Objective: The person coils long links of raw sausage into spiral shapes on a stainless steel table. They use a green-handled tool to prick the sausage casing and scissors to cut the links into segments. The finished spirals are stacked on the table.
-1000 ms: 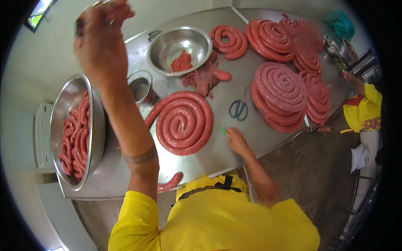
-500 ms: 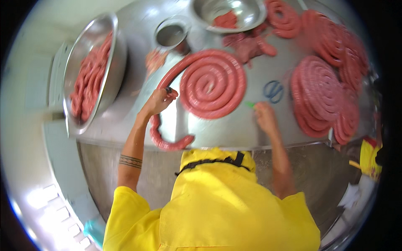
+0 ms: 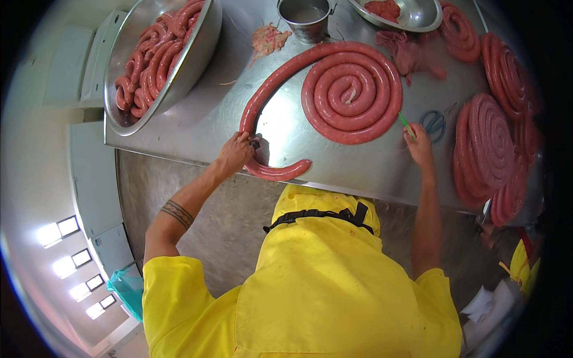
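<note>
My left hand (image 3: 237, 152) has its fingers closed on the long loose strand of sausage (image 3: 270, 83) left of the coil, with a small dark object (image 3: 255, 144) at the fingers. The strand's tail curls along the near table edge. My right hand (image 3: 419, 142) grips a thin green tool (image 3: 405, 122), its tip by the right rim of the flat spiral sausage coil (image 3: 322, 113). Blue-handled scissors (image 3: 434, 125) lie just right of that hand.
A steel basin (image 3: 209, 36) of sausage stands left, a bucket (image 3: 303, 18) and a bowl (image 3: 430, 18) behind. Stacked coils (image 3: 483, 140) cover the steel table's (image 3: 155, 143) right side. Meat scraps (image 3: 268, 42) lie at the back. A person in yellow (image 3: 522, 268) is at the right.
My left hand has come down from high at the upper left onto the sausage strand. My right hand stays near the coil with the green tool. The view has shifted.
</note>
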A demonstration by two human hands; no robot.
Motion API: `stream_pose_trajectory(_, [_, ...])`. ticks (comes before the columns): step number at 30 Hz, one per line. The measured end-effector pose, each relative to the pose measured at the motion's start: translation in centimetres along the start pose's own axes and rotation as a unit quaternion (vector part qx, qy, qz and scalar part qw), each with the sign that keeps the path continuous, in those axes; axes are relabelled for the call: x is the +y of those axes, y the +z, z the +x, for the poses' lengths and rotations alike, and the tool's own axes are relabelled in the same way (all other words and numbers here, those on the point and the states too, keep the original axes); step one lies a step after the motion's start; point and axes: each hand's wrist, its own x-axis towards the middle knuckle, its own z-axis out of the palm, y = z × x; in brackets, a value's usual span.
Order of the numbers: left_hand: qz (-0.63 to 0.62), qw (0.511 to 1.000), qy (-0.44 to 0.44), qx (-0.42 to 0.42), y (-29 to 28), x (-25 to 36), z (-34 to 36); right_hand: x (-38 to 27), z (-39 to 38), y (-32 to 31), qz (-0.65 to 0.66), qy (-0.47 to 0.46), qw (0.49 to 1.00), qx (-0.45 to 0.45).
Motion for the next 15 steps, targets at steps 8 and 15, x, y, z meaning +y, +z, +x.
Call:
stream_pose_trajectory(8, [-0.121, 0.982, 0.112, -0.088, -2.1, -1.1, 0.6, -1.0, -1.0, 1.1, -0.035, -0.018, 0.997, 0.059])
stream_pose_trajectory(15, [-0.288, 0.941, 0.115, -0.138, -1.1, -0.8, 0.6, -1.3, -0.8, 2.2, -0.059, -0.018, 0.994, 0.093])
